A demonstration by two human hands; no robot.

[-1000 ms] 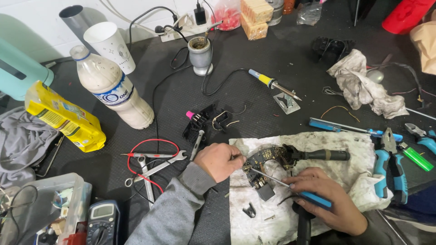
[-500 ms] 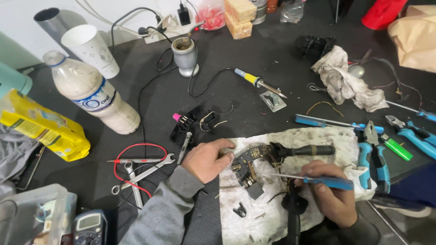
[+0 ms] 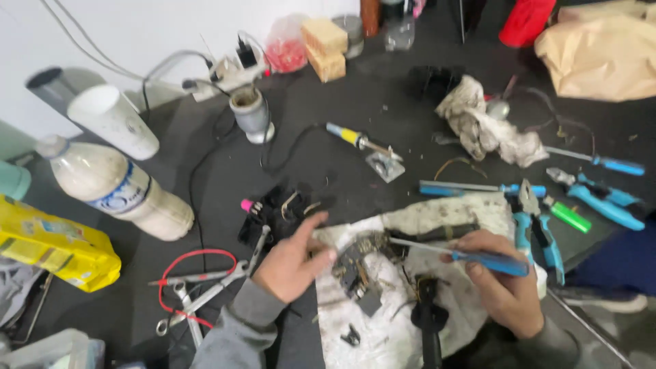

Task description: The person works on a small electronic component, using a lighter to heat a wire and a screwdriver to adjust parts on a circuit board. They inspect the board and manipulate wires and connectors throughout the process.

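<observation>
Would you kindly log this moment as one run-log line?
left hand: steadies dirty part | right hand: holds blue screwdriver | surface: white cloth

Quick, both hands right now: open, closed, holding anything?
Left hand: open, fingers spread, fingertips steadying the dark electrical part on the dirty cloth.
Right hand: closed on the blue-handled screwdriver, tip toward that part.

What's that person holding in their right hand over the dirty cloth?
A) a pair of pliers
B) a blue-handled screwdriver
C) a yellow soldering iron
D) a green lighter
B: the right hand grips a blue-handled screwdriver, its shaft pointing toward the small dark part that lies on the white cloth.
</observation>
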